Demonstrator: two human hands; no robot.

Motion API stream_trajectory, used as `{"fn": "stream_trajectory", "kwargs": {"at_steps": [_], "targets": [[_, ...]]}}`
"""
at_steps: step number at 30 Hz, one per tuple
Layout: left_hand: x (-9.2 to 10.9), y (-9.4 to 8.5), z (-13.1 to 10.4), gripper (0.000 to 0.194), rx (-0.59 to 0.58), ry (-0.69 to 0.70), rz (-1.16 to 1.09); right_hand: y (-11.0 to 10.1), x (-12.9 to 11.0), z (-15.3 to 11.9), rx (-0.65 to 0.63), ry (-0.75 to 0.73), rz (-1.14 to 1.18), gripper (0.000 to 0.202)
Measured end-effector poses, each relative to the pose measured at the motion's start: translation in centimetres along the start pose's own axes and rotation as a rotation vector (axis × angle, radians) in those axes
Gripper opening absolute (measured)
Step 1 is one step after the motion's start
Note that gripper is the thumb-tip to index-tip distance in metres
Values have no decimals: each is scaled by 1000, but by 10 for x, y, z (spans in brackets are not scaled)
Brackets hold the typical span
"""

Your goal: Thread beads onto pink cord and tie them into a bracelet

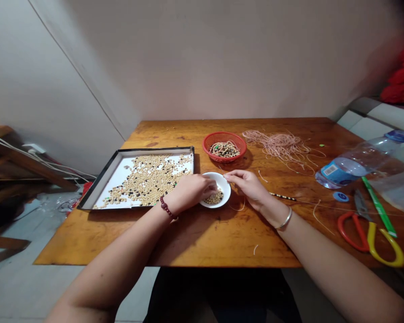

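A small white bowl (226, 197) holds loose cream and dark beads (214, 198). My left hand (197, 188) reaches over its left side, fingers bent together down inside it; what they pinch, if anything, is hidden. At the bowl's right rim, my right hand (246, 183) is closed in a pinch on a thin cord (239, 209), part of which loops below the hand. Beyond the right wrist lies a short strung row of black and cream beads (283, 196) on a thin line that runs right.
Left stands a black-edged tray (103, 179) of loose beads. A red basket (225, 158) holds strung beads, beside a tangle of pink cord (283, 146). At right lie a plastic bottle (353, 162), a blue cap (341, 197), scissors (363, 224) and a green strip (379, 208).
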State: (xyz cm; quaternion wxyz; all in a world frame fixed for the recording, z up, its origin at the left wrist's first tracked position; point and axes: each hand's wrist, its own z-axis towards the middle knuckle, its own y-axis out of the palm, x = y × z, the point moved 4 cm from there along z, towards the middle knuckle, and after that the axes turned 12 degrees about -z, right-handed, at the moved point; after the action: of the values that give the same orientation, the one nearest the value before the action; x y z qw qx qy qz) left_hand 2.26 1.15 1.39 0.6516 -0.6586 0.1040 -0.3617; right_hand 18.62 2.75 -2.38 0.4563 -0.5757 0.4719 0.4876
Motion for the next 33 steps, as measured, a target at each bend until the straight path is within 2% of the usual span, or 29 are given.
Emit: {"fn": "stream_trajectory", "kwargs": {"at_steps": [4,8,14,21,33], "targets": [[-7,-3,4,18,136,-18,-197,-1,1,1,38,7,-69,15],[-13,-4,6,19,250,-69,-377,1,-9,-3,29,-100,-168,17],[-14,-5,8,18,274,-48,-492,2,-15,-6,-57,-137,-219,19],[-13,-5,8,19,276,-24,-476,3,-17,-7,-115,-154,-249,18],[-12,-9,7,20,321,15,-555,3,-25,-11,-137,-159,-194,18]]}}
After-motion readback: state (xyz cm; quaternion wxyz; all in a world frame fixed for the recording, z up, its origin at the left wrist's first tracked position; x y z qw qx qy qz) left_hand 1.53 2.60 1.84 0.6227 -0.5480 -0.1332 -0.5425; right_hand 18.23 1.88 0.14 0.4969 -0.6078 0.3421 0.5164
